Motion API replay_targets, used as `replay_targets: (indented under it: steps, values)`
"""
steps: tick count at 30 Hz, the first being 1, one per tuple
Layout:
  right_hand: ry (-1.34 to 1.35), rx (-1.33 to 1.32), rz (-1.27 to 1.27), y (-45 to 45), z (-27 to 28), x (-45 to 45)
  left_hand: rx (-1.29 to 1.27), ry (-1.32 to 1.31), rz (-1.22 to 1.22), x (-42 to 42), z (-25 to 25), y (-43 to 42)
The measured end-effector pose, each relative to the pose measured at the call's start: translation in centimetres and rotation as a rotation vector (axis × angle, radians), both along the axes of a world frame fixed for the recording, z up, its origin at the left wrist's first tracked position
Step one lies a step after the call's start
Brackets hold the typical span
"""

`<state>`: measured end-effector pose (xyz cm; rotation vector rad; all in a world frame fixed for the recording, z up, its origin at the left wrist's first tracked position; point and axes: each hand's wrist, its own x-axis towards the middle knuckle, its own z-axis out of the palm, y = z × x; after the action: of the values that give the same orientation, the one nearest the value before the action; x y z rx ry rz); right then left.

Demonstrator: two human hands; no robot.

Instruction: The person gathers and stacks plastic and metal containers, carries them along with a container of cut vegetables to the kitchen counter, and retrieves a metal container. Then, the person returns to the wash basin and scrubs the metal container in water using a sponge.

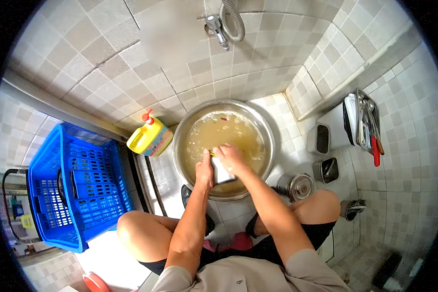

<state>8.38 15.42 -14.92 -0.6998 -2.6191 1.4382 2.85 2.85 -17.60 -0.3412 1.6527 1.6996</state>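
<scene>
A wide metal basin (269,141) of cloudy yellowish water stands on the tiled floor between the person's feet. Over its near half, my left hand (204,170) is wrapped round the left side of a white and metallic container (221,171). My right hand (230,158) is at the container's top edge with its fingers bent together. Something small and yellow shows by the fingertips; whether it is a sponge I cannot tell. Left of the basin stands a yellow pump bottle (151,138) with a red top.
A blue plastic basket (90,180) stands at the left. On the right are two rectangular metal containers (322,138) (325,170), a round lidded pot (301,186) and a tray of utensils (367,119). A tap (216,28) is on the wall.
</scene>
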Motion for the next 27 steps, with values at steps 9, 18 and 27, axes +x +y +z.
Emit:
replay_targets:
  steps: [9,18,27]
  values:
    - [-0.318,-0.940,-0.161,4.6,-1.6,2.6,0.074,0.134,-0.170,-1.0,2.5,-1.4]
    - [0.445,-1.173,-0.902,-1.8,-7.2,0.8,0.510,-0.164,0.417,-1.5,0.8,-0.2]
    - [0.500,0.062,-0.232,-7.7,1.0,1.4,0.286,0.066,0.505,-3.1,-4.4,-1.3]
